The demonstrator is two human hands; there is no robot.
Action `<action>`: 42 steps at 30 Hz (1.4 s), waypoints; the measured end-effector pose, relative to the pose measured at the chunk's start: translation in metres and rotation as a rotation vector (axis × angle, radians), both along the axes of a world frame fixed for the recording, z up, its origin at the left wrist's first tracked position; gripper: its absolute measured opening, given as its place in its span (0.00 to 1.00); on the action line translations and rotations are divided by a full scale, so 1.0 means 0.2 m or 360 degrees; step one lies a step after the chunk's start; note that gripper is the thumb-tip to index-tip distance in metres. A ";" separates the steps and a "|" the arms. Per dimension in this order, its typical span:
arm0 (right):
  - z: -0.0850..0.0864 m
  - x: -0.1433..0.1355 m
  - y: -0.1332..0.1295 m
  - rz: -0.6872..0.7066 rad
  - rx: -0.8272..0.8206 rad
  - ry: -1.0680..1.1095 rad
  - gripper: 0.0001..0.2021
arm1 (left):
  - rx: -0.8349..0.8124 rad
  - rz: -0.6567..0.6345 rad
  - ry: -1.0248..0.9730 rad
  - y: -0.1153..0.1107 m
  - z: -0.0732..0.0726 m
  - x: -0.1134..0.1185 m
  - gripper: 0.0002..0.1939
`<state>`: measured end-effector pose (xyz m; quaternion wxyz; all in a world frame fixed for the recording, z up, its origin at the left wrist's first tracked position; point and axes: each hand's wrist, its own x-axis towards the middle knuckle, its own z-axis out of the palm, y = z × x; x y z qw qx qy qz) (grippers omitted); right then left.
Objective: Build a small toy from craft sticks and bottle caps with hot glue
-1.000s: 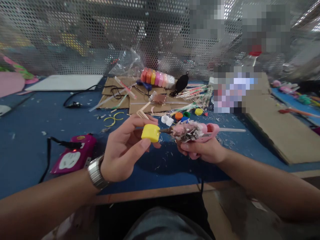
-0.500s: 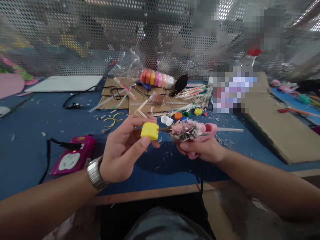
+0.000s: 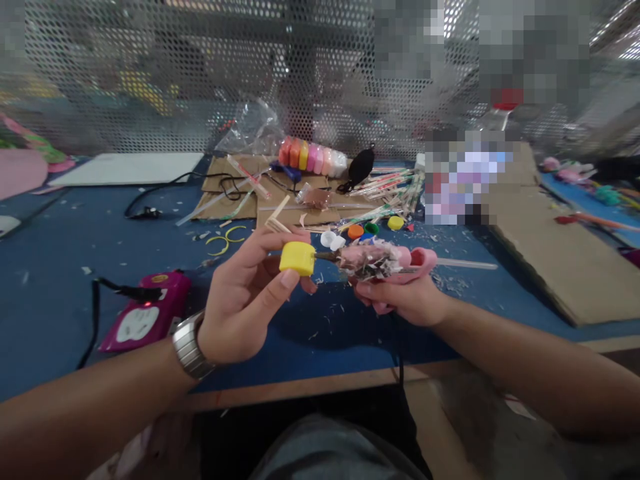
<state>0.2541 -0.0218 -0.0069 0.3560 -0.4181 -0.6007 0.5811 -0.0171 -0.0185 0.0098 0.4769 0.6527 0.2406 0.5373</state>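
My left hand [image 3: 245, 303] pinches a yellow bottle cap [image 3: 297, 259] between thumb and fingers, its rounded side towards me. Light wooden sticks [image 3: 279, 217] jut up behind the same fingers; whether they are joined to the cap is hidden. In my right hand [image 3: 405, 297] is a pink hot glue gun [image 3: 375, 259], its barrel wrapped in dirty, flaking glue and scraps. The dark nozzle points left and meets or nearly meets the cap's right side. A clear glue stick [image 3: 467, 264] sticks out of the gun's rear.
Loose bottle caps [image 3: 355, 231], cut yellow rings [image 3: 217, 245] and scraps lie on the blue table [image 3: 320, 320]. A magenta power strip [image 3: 145, 310] sits left. Behind are wooden sticks [image 3: 395, 187], colourful packed tubs [image 3: 313, 157] and cardboard [image 3: 565, 253]. A perforated metal screen [image 3: 200, 73] stands at the back.
The glue stick reaches slightly farther out behind the gun. Both hands keep their grips, with the cap and the nozzle still close together.
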 end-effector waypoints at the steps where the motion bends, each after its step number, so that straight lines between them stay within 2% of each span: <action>1: 0.00 0.00 0.00 0.0002 0.0001 0.0000 0.25 | -0.0001 0.0001 0.0003 0.00 0.00 0.00 0.14; 8: 0.01 -0.01 0.00 -0.0061 -0.0041 -0.0030 0.25 | 0.0016 0.0026 0.0036 0.01 -0.01 -0.01 0.15; 15: 0.01 -0.03 0.00 -0.0224 -0.0139 -0.0065 0.23 | 0.0013 0.0121 0.0036 0.01 0.00 0.00 0.14; 19: 0.00 -0.03 0.00 -0.0333 -0.0134 -0.0010 0.22 | -0.0012 0.0103 0.0021 0.00 0.00 0.00 0.13; 25: -0.01 -0.05 0.04 -0.0387 0.0027 0.0394 0.16 | 0.0010 -0.0008 -0.0034 -0.01 0.01 0.00 0.13; 29: 0.02 -0.08 0.05 -0.0412 -0.0010 0.0575 0.21 | 0.0069 -0.0073 0.0025 -0.01 0.02 0.00 0.14; 33: 0.05 -0.09 0.05 -0.0266 -0.0128 0.0463 0.25 | 0.0203 -0.0099 0.0229 -0.02 0.02 0.00 0.16; 38: 0.02 -0.09 0.04 -0.0023 -0.0231 0.0465 0.29 | 0.0452 -0.0140 0.0403 -0.01 0.02 0.00 0.20; 42: 0.00 -0.08 0.03 0.0047 -0.0250 0.0405 0.26 | 0.0676 -0.0208 0.0513 0.01 0.02 0.01 0.22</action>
